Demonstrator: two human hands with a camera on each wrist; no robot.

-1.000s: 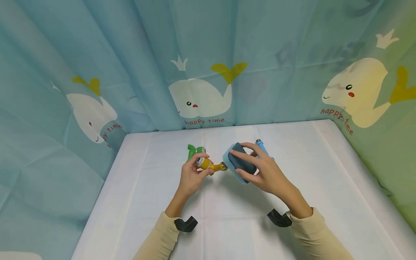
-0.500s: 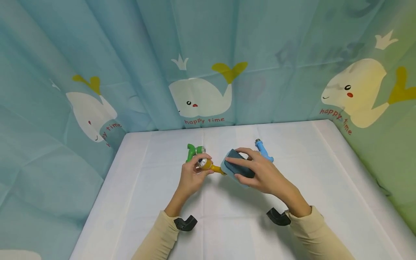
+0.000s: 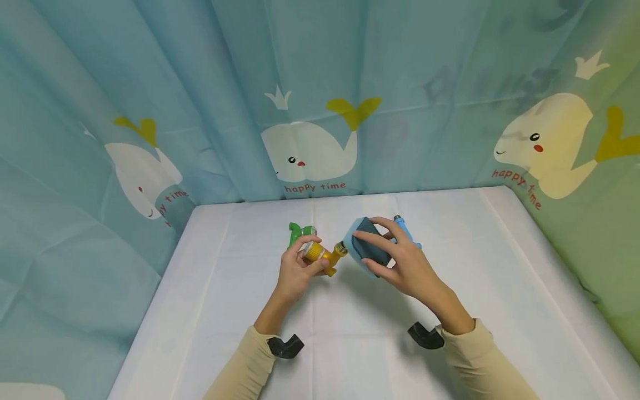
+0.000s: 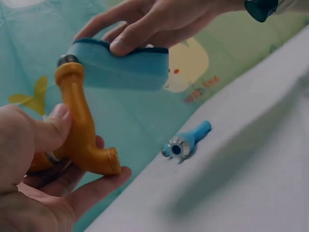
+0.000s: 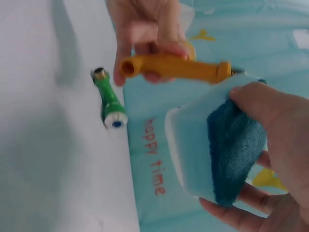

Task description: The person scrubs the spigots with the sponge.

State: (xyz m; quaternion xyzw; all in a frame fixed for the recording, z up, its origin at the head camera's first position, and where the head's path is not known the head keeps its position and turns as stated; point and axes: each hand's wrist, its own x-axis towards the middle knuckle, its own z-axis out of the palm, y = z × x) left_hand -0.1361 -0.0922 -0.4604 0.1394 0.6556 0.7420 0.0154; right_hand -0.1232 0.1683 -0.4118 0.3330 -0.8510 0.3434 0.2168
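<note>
My left hand point(image 3: 296, 270) grips a yellow faucet point(image 4: 79, 121) above the table, thumb on its body and fingers beneath. The faucet's threaded metal end points up toward the sponge. In my right hand point(image 3: 407, 261) is a blue sponge point(image 5: 193, 140) with a dark scouring side point(image 5: 236, 150), pinched between thumb and fingers. The light blue face of the sponge lies right at the threaded end in both wrist views. Behind the left hand a green faucet point(image 3: 295, 233) rests on the table, partly hidden. A light blue faucet point(image 4: 190, 140) lies beyond the right hand, partly covered by it in the head view.
A white cloth covers the table point(image 3: 240, 311). Light blue curtains point(image 3: 225, 111) printed with whales stand at its back and sides. Black wrist mounts point(image 3: 286, 346) sit at both sleeve cuffs.
The yellow faucet dips, then tilts so its threaded end points higher and its spout shows below. The sponge moves down and left, then back up along the threaded end.
</note>
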